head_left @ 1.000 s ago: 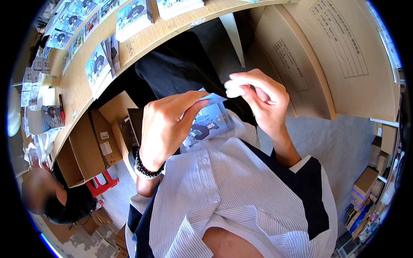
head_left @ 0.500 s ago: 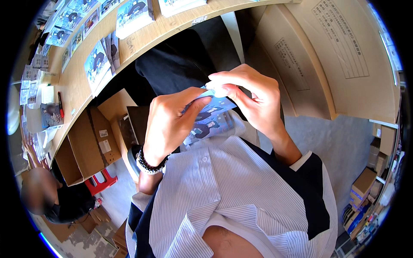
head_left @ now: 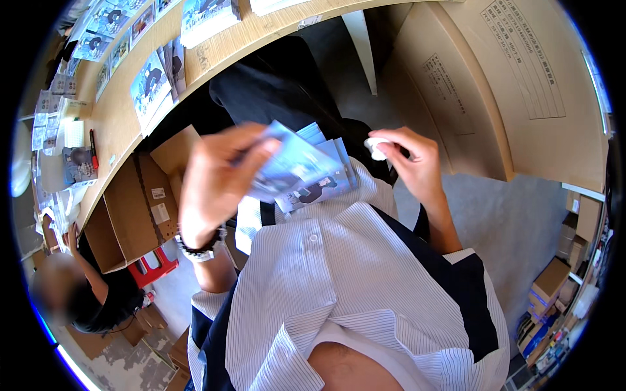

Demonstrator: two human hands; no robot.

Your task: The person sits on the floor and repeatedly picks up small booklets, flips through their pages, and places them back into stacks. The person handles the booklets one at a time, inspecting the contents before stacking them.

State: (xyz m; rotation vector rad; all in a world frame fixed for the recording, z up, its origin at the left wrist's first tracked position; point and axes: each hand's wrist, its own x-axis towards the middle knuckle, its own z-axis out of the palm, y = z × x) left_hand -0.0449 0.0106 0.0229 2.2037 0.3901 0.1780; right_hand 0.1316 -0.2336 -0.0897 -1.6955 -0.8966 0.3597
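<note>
My left hand [head_left: 222, 169], smeared by motion, grips a blue printed card [head_left: 293, 163], raised and angled at the left of a fanned pile of similar blue cards [head_left: 319, 192] resting against my striped shirt at waist level. Off to the right of the pile, my right hand [head_left: 414, 159] pinches a small white object [head_left: 375, 148] between thumb and fingers; I cannot make out what it is.
A curved wooden table edge [head_left: 202, 60] carries stacks of printed cards [head_left: 151, 88] and a marker [head_left: 93, 146]. Open cardboard boxes [head_left: 134, 208] and a red stool [head_left: 153, 264] are below. A co-worker [head_left: 98, 300] works at lower left. Large cardboard panels [head_left: 521, 98] stand at right.
My left hand has moved left, lifting a card off the pile. My right hand, which met the left over the cards, has drawn back to the right with the white object.
</note>
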